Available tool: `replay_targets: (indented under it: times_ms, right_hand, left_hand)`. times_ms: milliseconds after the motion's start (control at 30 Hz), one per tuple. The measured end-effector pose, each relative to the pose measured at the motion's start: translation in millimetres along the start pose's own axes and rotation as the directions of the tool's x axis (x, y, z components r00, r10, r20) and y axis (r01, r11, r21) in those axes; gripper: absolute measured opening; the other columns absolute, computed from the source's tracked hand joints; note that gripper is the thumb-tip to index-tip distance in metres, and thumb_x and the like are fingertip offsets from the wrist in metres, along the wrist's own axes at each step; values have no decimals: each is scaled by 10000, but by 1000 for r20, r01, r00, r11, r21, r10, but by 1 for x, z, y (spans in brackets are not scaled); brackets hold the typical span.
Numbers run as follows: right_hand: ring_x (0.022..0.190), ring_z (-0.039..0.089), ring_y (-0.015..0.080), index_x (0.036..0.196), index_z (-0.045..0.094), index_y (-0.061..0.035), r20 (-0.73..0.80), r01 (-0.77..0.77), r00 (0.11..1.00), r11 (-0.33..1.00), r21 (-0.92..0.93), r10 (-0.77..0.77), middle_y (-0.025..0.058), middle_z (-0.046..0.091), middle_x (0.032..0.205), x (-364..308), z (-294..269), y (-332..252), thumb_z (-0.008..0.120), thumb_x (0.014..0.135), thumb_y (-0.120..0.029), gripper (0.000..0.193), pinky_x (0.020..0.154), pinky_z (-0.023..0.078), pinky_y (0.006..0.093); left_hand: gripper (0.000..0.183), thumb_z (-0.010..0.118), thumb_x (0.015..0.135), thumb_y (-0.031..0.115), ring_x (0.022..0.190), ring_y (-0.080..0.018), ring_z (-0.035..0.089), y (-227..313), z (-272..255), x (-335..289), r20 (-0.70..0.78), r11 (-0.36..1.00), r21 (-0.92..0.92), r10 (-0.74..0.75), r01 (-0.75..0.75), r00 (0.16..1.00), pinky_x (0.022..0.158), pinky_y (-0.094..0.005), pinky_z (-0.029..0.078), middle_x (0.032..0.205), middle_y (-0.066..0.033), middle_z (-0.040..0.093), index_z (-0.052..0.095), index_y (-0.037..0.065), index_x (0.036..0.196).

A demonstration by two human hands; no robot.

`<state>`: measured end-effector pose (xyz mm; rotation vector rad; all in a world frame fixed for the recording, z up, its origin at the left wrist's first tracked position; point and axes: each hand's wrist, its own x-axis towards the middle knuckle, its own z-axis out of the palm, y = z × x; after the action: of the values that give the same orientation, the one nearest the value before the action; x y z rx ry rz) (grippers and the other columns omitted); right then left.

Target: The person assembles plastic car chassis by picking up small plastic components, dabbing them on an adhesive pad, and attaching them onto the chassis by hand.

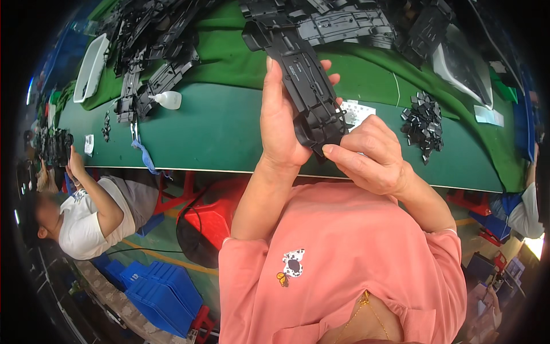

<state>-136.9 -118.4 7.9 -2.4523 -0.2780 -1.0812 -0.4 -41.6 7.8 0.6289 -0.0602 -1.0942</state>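
A long black moulded plastic part [303, 74] is raised over the front of the green table, tilted, its ribbed side facing me. My left hand [279, 117] is wrapped round it from the left and beneath, with fingertips showing past its right edge. At the part's near end, my right hand [372, 155] is closed, thumb and forefinger pinching its lower right corner. Whether a small piece sits between those fingers cannot be made out. A heap of small black pieces [423, 123] lies on the table to the right of my right hand.
Piles of similar black parts [154, 57] lie far left, and more [349, 26] at the back on green cloth [223, 54]. A white tray [91, 69], a white bottle [168, 100] and scissors [135, 135] are at left. A co-worker [94, 212] sits at left; blue crates [163, 295] stand below.
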Motion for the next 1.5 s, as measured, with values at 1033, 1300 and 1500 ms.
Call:
replay_targets:
  times_ms: [1033, 1300, 1500]
  right_hand:
    - [616, 539, 197, 969, 651, -28, -27, -198, 980, 980, 14, 198, 63, 577, 798, -5, -1, -7, 682, 666, 34, 310, 539, 430, 292]
    - [541, 435, 35, 855, 648, -23, 619, -865, 303, -64, 498, 724, -33, 540, 632, 4, -10, -23, 571, 932, -287, 286, 477, 325, 191]
    - [544, 437, 34, 810, 650, -29, 680, -834, 238, -212, 509, 694, -32, 531, 616, 5, -7, -22, 583, 915, -264, 267, 481, 335, 187]
  left_hand:
    - [644, 279, 960, 561, 1093, -277, 555, -3, 5, -9, 78, 882, 263, 385, -391, 920, 845, -403, 512, 1241, -171, 532, 417, 40, 1313]
    - [750, 296, 921, 640, 1139, -295, 512, -10, 9, -13, 126, 652, 461, 624, -602, 771, 901, -404, 474, 1306, -189, 457, 333, 42, 1373]
    - [781, 299, 909, 663, 1169, -295, 488, -15, 5, -14, 199, 557, 540, 644, -631, 738, 937, -407, 438, 1328, -185, 431, 329, 30, 1365]
